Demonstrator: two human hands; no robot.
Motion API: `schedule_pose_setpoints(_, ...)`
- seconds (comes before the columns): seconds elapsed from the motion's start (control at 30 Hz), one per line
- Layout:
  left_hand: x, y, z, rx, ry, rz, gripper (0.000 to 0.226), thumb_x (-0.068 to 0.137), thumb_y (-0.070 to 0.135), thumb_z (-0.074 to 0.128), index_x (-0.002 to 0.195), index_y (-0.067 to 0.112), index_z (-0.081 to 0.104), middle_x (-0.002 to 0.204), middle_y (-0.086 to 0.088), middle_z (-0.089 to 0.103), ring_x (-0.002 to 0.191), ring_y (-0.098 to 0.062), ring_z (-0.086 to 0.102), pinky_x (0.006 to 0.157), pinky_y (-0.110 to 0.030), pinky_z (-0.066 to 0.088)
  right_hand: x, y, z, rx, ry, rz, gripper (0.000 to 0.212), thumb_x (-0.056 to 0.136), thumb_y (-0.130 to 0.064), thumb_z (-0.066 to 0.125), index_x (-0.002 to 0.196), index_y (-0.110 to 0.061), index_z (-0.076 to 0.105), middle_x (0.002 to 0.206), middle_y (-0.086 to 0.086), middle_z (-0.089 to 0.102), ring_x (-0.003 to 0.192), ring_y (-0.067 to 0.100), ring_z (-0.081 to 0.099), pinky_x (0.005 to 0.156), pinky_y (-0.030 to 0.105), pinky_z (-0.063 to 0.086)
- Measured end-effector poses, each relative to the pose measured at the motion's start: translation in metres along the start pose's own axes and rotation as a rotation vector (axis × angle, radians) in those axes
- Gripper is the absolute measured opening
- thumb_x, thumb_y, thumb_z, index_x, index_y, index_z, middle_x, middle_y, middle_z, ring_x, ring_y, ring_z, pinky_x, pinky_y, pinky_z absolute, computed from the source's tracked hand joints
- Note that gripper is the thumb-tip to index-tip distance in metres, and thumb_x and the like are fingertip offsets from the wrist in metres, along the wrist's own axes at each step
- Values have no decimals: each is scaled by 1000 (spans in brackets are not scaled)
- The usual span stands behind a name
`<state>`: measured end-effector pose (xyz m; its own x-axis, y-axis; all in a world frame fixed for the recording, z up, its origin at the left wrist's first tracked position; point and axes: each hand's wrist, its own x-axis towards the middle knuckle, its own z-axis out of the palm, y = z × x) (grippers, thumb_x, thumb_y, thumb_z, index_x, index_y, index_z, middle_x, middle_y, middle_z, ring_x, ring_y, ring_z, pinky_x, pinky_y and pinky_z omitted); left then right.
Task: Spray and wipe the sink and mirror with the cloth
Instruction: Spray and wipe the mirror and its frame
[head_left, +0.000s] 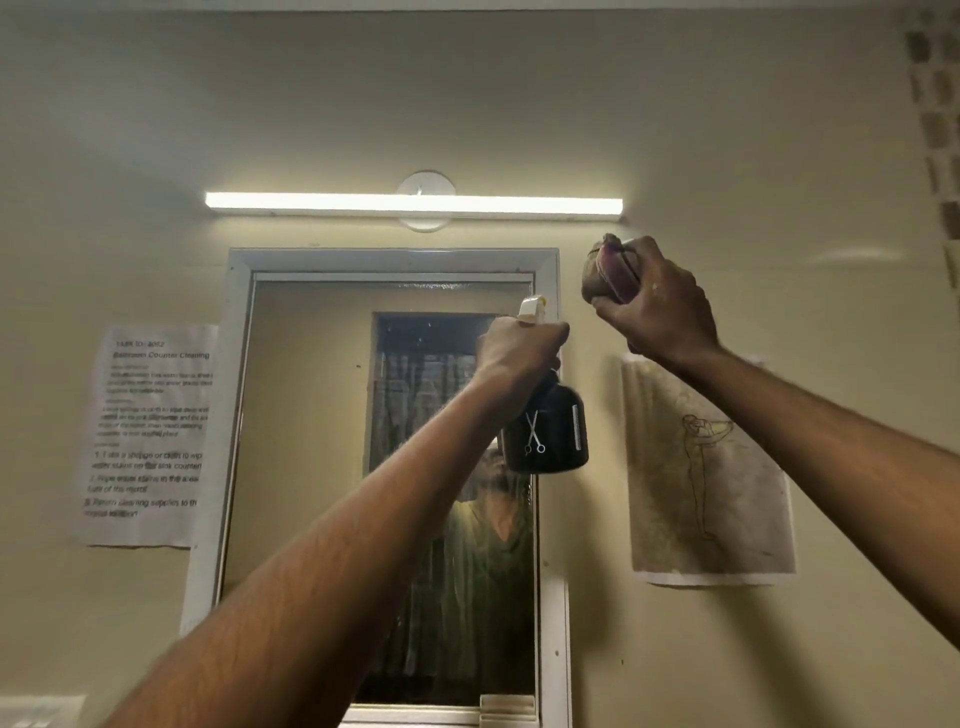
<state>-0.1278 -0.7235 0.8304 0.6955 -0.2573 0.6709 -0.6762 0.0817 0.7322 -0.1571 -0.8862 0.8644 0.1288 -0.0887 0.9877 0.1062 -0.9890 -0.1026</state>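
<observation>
Beige wall (727, 130) carries one framed mirror (311, 467), one light bar (414, 203), two paper sheets. Left hand (519, 353) grips one black spray bottle (545, 431); right hand (660, 306) clutches one balled cloth (605, 275).

1. Lit tube light (414, 204) runs level on the cream wall (727, 130), over a round white mount (426, 182).
2. Printed instruction sheet (148, 434) hangs on the wall at left; most lines too blurred to read.
3. Stained paper with a line drawing (709, 467), seemingly a figure, hangs at right.
4. Column of dark patches (937, 130), perhaps vent openings, at far right edge.
</observation>
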Motion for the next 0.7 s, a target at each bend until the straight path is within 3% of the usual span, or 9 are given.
schedule_pose_setpoints(0.27,9,-3,-1,50,-43,10,16,84,27,61,83,11,62,101,-15,69,80,-23,63,77,-34,53,2,5,11,-29,-20,-12,54,79,-36,68,124,-20,44,116,13,62,95,36,61,77,49,55)
schedule_pose_setpoints(0.5,15,-11,-9,11,-61,-7,18,82,27,63,85,10,63,96,-13,68,69,-21,62,52,-23,53,32,-19,27,11,54,-152,64,77,-30,76,133,-25,45,121,8,63,101,31,63,77,36,52)
schedule_pose_setpoints(0.57,17,-15,-10,31,-60,2,22,82,28,63,90,8,64,96,-13,68,72,-22,62,59,-26,53,41,-27,33,19,60,-194,63,76,-29,77,132,-26,48,121,6,63,102,29,63,76,32,49)
schedule_pose_setpoints(0.7,17,-22,-14,40,-70,-6,24,81,27,62,93,6,63,87,-13,66,72,-25,61,68,-33,50,46,-30,47,-42,2,-195,58,78,-37,73,129,-24,50,123,9,59,103,33,60,78,38,50)
